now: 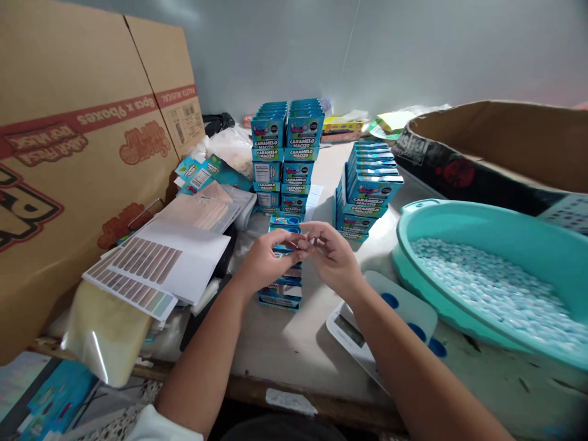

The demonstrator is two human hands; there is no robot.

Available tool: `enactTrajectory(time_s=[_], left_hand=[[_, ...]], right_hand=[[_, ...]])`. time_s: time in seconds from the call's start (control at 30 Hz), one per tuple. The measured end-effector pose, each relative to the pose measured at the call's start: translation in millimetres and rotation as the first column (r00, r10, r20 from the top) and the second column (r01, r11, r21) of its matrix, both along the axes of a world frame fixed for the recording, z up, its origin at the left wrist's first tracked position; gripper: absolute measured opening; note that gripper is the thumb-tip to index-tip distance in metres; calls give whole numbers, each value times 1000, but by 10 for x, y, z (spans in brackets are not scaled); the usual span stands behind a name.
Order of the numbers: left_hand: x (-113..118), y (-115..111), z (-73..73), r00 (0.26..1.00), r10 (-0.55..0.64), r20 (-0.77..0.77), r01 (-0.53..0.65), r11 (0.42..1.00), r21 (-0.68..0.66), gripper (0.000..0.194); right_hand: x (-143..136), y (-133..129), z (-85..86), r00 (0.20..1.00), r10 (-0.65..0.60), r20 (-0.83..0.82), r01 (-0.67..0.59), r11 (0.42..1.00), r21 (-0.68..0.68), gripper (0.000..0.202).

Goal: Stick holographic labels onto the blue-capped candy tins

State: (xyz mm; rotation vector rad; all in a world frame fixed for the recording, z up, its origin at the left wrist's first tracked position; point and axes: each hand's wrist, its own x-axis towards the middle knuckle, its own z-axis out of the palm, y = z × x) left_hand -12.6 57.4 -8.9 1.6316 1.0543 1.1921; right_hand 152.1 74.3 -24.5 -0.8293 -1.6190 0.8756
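Note:
Fingertips of my left hand [273, 254] and my right hand [331, 257] meet in a pinch. Whatever is between them is too small and covered to make out. Beneath them stands a row of small blue candy boxes [280, 300], running away from me; round blue pieces show in the boxes at its far end. Tall stacks of blue boxes printed "Caramelo Macizo" [301, 153] rise behind the row. A shorter stack of the same boxes [367, 190] is to the right of my hands.
Right of my forearm is a turquoise tub [459, 214] of wrapped candies [496, 288]. A white scale [346, 340] with a translucent tray [413, 294] and blue caps [437, 348] lies by that forearm. Sticker sheets [147, 260] and a large carton [92, 135] occupy the left.

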Motion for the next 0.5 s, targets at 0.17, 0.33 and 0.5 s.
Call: enactTrajectory(time_s=[0.17, 0.33, 0.5], left_hand=[[-9, 55, -53, 996, 65, 68, -63, 998, -31, 19], [18, 80, -44, 964, 175, 201, -151, 980, -130, 14], [-2, 96, -31, 933, 277, 229, -234, 952, -198, 16]], right_hand=[[39, 6, 33, 1000, 2, 5, -2, 1000, -6, 32], [25, 27, 8, 999, -27, 28, 27, 999, 32, 29], [31, 25, 4, 987, -127, 102, 114, 985, 127, 19]])
